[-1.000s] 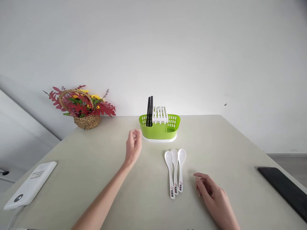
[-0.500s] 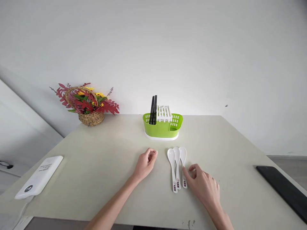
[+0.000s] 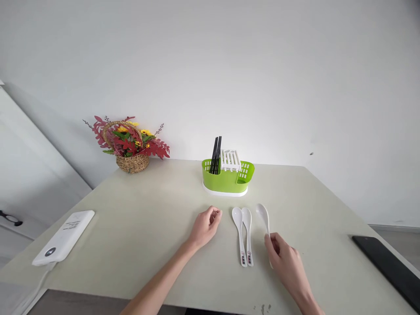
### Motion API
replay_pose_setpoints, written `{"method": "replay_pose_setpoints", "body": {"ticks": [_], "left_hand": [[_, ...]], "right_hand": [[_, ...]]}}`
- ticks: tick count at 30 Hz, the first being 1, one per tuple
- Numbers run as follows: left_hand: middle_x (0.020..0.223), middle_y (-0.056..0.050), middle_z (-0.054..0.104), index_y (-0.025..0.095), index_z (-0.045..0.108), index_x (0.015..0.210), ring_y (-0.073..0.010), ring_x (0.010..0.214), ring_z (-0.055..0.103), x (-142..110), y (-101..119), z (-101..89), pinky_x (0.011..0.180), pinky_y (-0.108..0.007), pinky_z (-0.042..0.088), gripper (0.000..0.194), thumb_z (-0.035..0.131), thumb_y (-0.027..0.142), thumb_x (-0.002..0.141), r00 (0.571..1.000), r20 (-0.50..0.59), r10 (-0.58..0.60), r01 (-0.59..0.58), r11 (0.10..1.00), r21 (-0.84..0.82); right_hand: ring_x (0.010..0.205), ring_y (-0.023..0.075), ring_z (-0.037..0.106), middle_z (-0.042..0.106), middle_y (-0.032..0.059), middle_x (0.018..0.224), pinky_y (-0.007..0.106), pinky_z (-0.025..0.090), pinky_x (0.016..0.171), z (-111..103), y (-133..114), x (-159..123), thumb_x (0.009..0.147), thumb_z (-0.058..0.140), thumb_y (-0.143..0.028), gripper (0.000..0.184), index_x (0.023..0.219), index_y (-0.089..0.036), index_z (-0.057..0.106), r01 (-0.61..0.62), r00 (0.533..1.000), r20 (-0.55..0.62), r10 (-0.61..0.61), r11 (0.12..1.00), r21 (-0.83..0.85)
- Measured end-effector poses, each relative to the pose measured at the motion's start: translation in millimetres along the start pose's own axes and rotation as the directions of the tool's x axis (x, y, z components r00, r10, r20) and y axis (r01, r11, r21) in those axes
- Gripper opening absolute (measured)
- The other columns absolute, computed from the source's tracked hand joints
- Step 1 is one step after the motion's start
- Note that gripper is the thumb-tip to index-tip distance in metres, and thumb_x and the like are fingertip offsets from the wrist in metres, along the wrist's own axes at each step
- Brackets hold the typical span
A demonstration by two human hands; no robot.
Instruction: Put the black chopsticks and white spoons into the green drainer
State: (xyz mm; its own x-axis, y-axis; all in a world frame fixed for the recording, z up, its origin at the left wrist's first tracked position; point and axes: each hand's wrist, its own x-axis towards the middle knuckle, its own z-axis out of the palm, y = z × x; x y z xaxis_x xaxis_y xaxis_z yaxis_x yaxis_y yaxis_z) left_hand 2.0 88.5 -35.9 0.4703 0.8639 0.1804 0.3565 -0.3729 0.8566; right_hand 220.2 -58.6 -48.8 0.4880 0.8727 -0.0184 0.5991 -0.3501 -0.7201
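Between thumb and fingers, my right hand [image 3: 286, 258] grips the handle of a white spoon [image 3: 263, 214], whose bowl points away from me. Left of it, two more white spoons [image 3: 239, 232] lie side by side on the table, with dark labels on their handle ends. My left hand [image 3: 205, 225] rests on the table left of those spoons, fingers curled closed; I see nothing in it. Beyond the hands stands a green cutlery basket [image 3: 219, 183] with a white base and a white slatted middle piece. Black chopsticks [image 3: 215, 155] stand in its left compartment.
A wicker basket of artificial flowers [image 3: 133, 164] stands at the back left by the wall. A white power bank [image 3: 64, 238] with a cable lies at the left edge. A black phone [image 3: 387, 267] lies along the right edge of the table [image 3: 147, 205].
My right hand has taken hold of the rightmost spoon and moved it right, away from the other two. My left hand stays curled in place. The view has shifted slightly.
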Motion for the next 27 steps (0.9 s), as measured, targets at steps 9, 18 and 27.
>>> {"method": "replay_pose_setpoints", "body": {"ticks": [9, 18, 27], "left_hand": [[0.101, -0.006, 0.075, 0.025, 0.064, 0.127, -0.0155, 0.061, 0.066, -18, 61, -15.4, 0.055, -0.028, 0.046, 0.045, 0.053, 0.059, 0.1, 0.973, 0.23, -0.028, 0.085, 0.966, -0.244], [0.101, -0.009, 0.079, 0.021, 0.069, 0.107, -0.017, 0.065, 0.069, -11, 69, -74.4, 0.057, -0.029, 0.052, 0.04, 0.055, 0.057, 0.101, 0.982, -0.187, -0.007, -0.052, 0.951, -0.306], [0.116, -0.01, 0.076, 0.021, 0.061, 0.117, -0.0197, 0.088, 0.076, 70, 80, -129.5, 0.082, -0.031, 0.062, 0.038, 0.051, 0.055, 0.104, 0.732, -0.617, 0.29, -0.314, 0.947, 0.073]], "right_hand": [[0.056, 0.0119, 0.031, 0.031, -0.0059, 0.064, 0.024, 0.031, 0.049, 1, -45, -33, 0.097, 0.045, -0.071, 0.052, 0.075, -0.024, 0.048, 0.088, 0.913, 0.329, -0.242, 0.903, 0.42], [0.062, 0.0132, 0.035, 0.037, -0.0048, 0.065, 0.025, 0.033, 0.058, 0, -45, -33, 0.097, 0.049, -0.068, 0.048, 0.081, -0.023, 0.059, 0.186, 0.853, 0.384, -0.353, 0.893, 0.409], [0.058, 0.0147, 0.038, 0.038, -0.005, 0.06, 0.026, 0.033, 0.054, -19, 14, -12, 0.092, 0.049, -0.074, 0.053, 0.089, -0.024, 0.066, 0.005, 0.992, 0.12, -0.045, 0.95, 0.313]]}}
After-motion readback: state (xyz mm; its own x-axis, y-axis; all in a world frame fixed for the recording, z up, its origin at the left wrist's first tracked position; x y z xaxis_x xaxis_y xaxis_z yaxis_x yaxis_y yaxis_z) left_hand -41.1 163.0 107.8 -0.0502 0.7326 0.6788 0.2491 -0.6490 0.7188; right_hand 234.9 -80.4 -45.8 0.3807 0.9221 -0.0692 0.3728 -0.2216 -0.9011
